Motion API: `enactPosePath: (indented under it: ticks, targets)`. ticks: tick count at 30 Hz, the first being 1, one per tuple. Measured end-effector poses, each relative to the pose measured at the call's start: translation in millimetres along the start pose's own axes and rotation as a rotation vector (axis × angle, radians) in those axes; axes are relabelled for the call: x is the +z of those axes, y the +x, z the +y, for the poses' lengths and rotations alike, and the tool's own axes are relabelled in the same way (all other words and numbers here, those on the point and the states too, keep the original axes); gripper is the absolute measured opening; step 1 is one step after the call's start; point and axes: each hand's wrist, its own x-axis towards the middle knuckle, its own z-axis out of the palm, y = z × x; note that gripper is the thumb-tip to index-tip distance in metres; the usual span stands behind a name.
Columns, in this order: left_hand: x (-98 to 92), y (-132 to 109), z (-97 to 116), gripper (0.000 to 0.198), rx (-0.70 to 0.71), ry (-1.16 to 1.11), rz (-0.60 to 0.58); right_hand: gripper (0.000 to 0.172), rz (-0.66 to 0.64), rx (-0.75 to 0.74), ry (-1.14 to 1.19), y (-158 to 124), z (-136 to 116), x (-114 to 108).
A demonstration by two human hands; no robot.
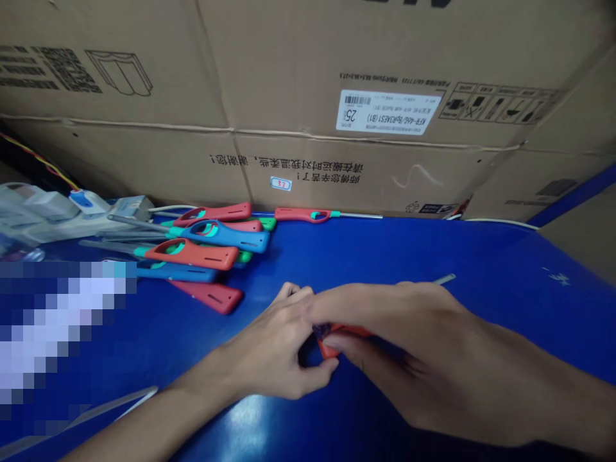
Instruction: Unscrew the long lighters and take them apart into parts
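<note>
An orange-red long-nosed lighter (pixel 330 347) lies under both my hands in the middle of the blue table. Only its handle end and a strip of its body show; a metal tip (pixel 445 279) sticks out beyond my right hand. My left hand (pixel 282 346) is curled round the handle end, thumb tip close against it. Over the top comes my right hand (pixel 409 346), its thumb pressed against the handle and its other fingers mostly hidden. Between the hands sits a small dark piece (pixel 321 329), too covered to name.
Several lighters in red, blue, orange and green (pixel 206 256) are piled at the left. One more red lighter (pixel 301 214) rests along the large cardboard box (pixel 298 96) at the back. A power strip (pixel 120 215) with plugs stands at far left; clear strips (pixel 110 410) lie front left.
</note>
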Motion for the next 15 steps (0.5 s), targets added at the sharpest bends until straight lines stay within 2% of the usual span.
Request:
enactPosePath:
  ticks: [4, 7, 11, 15]
  targets:
    - [2.0, -2.4, -3.3, 0.022, 0.018, -0.003, -0.026, 0.024, 0.026, -0.08, 0.002, 4.1, 0.4, -4.2]
    - [5.7, -4.8, -6.9, 0.02, 0.0, 0.016, -0.054, 0.012, 0.066, -0.084, -0.042, 4.1, 0.7, -7.1]
    - [5.6, -4.1, -5.6, 0.012, 0.025, 0.044, -0.034, 0.026, 0.107, -0.043, -0.09, -1.3, 2.0, -6.2]
    - [2.9, -3.0, -3.5, 0.019, 0.045, 0.006, 0.022, 0.034, 0.046, -0.004, -0.113, -4.1, -0.6, -6.7]
